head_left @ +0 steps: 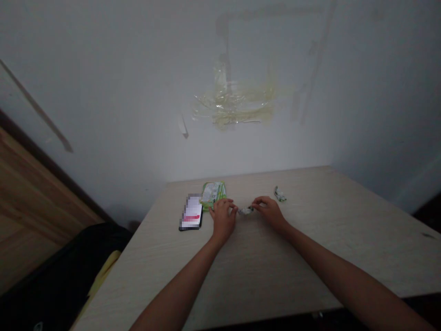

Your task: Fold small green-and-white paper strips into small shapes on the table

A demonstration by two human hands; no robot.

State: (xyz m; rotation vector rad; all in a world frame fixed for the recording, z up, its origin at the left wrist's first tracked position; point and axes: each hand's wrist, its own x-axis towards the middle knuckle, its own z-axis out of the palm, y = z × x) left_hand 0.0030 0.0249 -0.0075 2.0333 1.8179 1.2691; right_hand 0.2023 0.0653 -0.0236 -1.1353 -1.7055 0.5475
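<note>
Between my two hands, just over the table, is a small wrapped candy in a whitish wrapper with dark and green marks. My left hand pinches its left end between thumb and finger. At the other end, the fingertips of my right hand are closed on the twisted wrapper. Right behind my left hand lies a green and white plastic bag, partly covered by the fingers. A second wrapped candy of similar look lies beyond my right hand, apart from it.
A phone with a lit, blurred screen lies left of my left hand, beside the bag. The table meets a wall with yellowed tape. Dark fabric with a yellow piece sits off the table's left side, near wooden boards.
</note>
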